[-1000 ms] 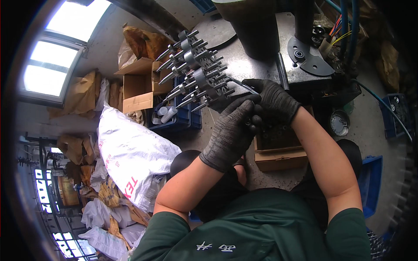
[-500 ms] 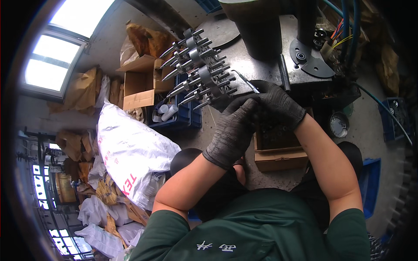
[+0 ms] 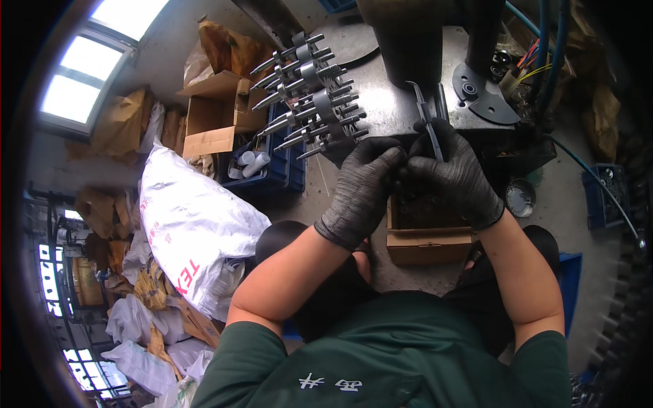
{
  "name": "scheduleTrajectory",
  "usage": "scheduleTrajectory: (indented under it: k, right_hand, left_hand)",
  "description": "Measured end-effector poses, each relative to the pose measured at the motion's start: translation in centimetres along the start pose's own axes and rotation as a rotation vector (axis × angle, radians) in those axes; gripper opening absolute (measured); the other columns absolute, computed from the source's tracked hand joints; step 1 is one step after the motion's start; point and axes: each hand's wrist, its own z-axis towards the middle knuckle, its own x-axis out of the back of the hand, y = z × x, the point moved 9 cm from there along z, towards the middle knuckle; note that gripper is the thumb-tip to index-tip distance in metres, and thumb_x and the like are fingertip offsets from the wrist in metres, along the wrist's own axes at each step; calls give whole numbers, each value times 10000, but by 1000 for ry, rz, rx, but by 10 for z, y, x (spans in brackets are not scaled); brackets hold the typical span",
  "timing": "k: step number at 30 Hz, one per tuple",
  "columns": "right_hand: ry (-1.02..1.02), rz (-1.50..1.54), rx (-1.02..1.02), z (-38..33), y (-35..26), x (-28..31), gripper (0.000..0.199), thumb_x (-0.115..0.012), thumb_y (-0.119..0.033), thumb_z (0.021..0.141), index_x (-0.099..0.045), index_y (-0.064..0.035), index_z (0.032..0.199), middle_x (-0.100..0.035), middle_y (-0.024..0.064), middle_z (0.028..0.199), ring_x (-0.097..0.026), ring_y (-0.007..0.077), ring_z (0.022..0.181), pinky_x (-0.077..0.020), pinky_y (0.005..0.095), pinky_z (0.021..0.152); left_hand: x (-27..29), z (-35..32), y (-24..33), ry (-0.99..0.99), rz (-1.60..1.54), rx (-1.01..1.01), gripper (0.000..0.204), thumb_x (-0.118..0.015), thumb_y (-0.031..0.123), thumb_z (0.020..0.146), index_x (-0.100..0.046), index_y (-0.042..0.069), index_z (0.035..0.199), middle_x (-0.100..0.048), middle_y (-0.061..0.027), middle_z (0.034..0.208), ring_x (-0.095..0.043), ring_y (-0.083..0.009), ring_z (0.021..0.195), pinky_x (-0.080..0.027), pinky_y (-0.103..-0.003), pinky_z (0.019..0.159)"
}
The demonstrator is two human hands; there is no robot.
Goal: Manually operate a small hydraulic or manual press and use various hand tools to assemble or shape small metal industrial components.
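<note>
Curved-tip tweezers [image 3: 425,117] point up and away from me, gripped in my right hand [image 3: 462,178], which wears a dark grey glove. Beside it my left hand [image 3: 362,189], gloved the same way, has its fingertips drawn together close to the right fingers. Anything small in that pinch is too dark to make out. Just beyond the left hand stands a cluster of metal shafts [image 3: 320,102] with pointed ends, collars and springs. Under both hands lies an open cardboard box [image 3: 430,246] with small dark parts inside.
A metal machine table [image 3: 401,102] with a thick column is ahead. A slotted metal plate [image 3: 491,102] lies at its right. Blue crate [image 3: 272,175], cardboard box [image 3: 209,141] and white sack [image 3: 194,217] are left. A round metal dish [image 3: 521,197] sits right, on the floor.
The tweezers have swung more upright and shifted right in my right hand. Both hands have drawn slightly apart and lower, with the left fingers still pinched. The whole view has shifted a little.
</note>
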Motion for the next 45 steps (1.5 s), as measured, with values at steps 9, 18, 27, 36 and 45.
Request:
scheduleTrajectory:
  k: [9, 18, 27, 36, 45]
  right_hand:
    - [81, -285, 88, -2, -6, 10, 431, -770, -113, 853, -563, -39, 1223, -643, 25, 886, -626, 101, 812, -538, 276, 747]
    - [100, -482, 163, -5, -16, 7, 446, -739, -106, 841, -548, -41, 1239, -663, 68, 923, -627, 127, 831, -541, 308, 784]
    - [83, -493, 212, -8, -18, 4, 491, -721, -93, 818, -536, -28, 1269, -669, 119, 985, -663, 186, 913, -540, 345, 833]
    - [29, -116, 59, -12, -5, 11, 685, -766, -91, 823, -446, -43, 1427, -654, 104, 1120, -642, 160, 1027, -525, 335, 945]
    - [43, -587, 237, -31, -34, 14, 825, -786, -82, 791, -390, -72, 1515, -608, 139, 1259, -616, 196, 1122, -504, 356, 989]
  left_hand:
    - [-11, -3, -6, -86, -45, 32, 219, -668, 127, 919, -642, 70, 1129, -637, -54, 1076, -640, -182, 936, -546, -303, 783]
    - [-11, 5, -8, -230, -38, -74, 225, -682, 6, 879, -629, 51, 1093, -626, -56, 1065, -648, -205, 990, -560, -343, 840]
    - [-11, 7, -33, -179, -236, 87, 208, -596, 241, 955, -626, 72, 1073, -654, -86, 962, -654, -240, 894, -543, -428, 900]
    - [-16, 10, -20, -183, -296, 99, 319, -704, -61, 832, -611, 29, 1123, -645, -96, 1046, -657, -216, 989, -560, -330, 863]
    - [-2, 11, 6, -25, -454, 109, 201, -605, 101, 982, -568, 72, 1177, -615, -72, 972, -607, -161, 834, -545, -302, 718]
